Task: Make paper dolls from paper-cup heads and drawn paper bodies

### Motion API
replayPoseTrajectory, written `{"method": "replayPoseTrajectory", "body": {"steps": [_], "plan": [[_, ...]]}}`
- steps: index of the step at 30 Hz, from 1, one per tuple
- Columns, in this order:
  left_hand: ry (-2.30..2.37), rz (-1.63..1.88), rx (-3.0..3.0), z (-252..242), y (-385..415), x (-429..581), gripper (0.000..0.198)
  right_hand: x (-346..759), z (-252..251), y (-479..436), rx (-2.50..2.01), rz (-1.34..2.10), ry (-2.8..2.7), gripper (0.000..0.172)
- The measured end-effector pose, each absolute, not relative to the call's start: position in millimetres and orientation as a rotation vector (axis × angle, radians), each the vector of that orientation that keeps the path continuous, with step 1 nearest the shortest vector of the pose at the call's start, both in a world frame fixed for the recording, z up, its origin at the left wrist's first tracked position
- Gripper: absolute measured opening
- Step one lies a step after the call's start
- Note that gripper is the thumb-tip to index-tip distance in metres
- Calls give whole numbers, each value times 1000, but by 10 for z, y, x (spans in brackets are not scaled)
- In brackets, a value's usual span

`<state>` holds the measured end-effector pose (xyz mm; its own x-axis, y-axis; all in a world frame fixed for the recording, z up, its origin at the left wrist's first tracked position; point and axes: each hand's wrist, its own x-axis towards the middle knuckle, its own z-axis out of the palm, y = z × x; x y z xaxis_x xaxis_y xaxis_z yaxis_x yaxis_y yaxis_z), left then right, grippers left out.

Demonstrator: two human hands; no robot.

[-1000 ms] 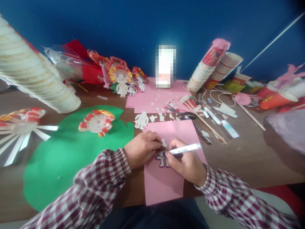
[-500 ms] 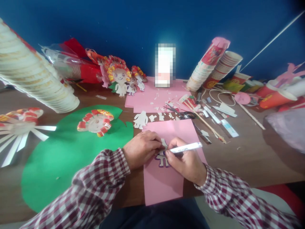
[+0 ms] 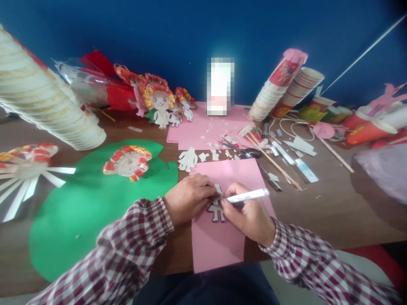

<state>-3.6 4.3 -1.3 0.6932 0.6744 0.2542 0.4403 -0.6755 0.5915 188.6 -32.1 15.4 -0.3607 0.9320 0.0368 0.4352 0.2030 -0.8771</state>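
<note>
"What is the right hand doing?"

"It pinches a white pen between the thumb and fingers. The pen's back end sticks out to the right, and its front end points at the paper doll."

"Where is the doll?"

"It lies flat on a pink sheet, between the two hands. The sheet comes down to the middle of the surface's near edge. Purple lines go around the doll's legs. The hands hide some of its top."

"And the left hand?"

"It rests over the pink sheet's left edge, with its fingers bent and close together at the doll. Its fingertips are hard to see, so nobody can tell if they pinch the doll or just press on it."

"What is past the hands?"

"A plain white cut-out is just beside the pink sheet's far left corner. Black scissors are near its far right corner."

"What is on the left?"

"A big green sheet is near the surface's near edge. A curly red and yellow ring sits on it, near its far edge. A tall stack of cups leans behind."
</note>
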Motion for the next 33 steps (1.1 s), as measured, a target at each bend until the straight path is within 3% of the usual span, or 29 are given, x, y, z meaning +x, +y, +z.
{"method": "replayPoseTrajectory", "body": {"steps": [11,20,33], "plan": [[974,592,2350,-19,16,-57,15,2063,197,-357,-1169,1276,-1527,20],[1005,569,2366,16,10,-34,15,2149,241,-201,-953,552,-2278,29],[984,554,2365,37,6,-40,17,2125,46,-76,-1024,508,-2340,26]]}}
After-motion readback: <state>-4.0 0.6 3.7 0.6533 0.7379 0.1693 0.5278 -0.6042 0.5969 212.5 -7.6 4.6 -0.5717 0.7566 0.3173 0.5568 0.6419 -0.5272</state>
